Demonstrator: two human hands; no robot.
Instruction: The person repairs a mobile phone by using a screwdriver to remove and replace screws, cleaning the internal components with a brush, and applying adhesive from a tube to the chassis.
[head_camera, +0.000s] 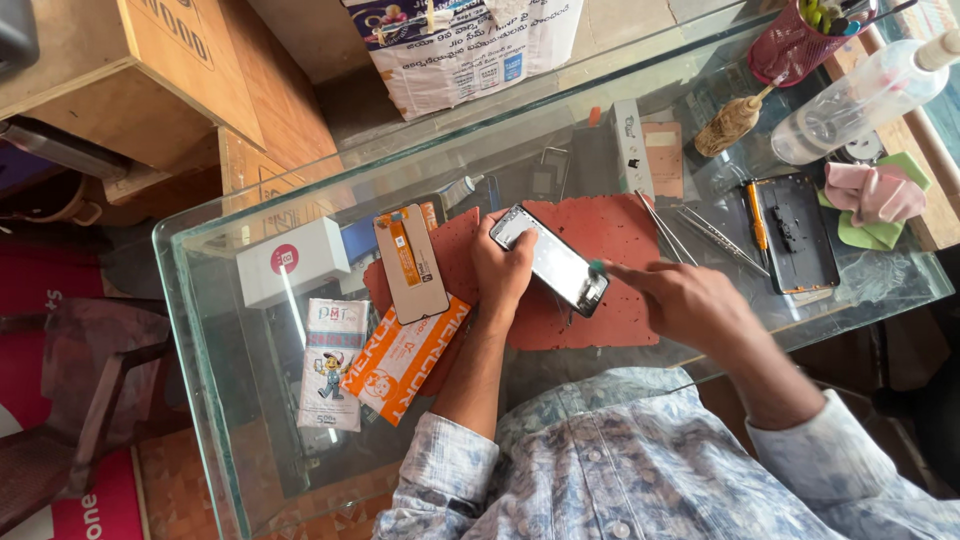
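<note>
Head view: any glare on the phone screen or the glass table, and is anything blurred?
Head view: daylight glare whitens the top end of the phone held by the left hand; the glass table reflects softly; the right hand is slightly motion-blurred; the rest looks sharp.

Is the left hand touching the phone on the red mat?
Touching. The head view shows the left hand with its fingers wrapped over the near edge of the phone, steadying it on the red mat.

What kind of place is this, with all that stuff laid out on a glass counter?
Probably a small phone repair stall. The left hand steadies a black smartphone on a red rubber work mat, metal tweezers lie nearby, and an opened black phone back frame rests on the glass-topped counter.
</note>
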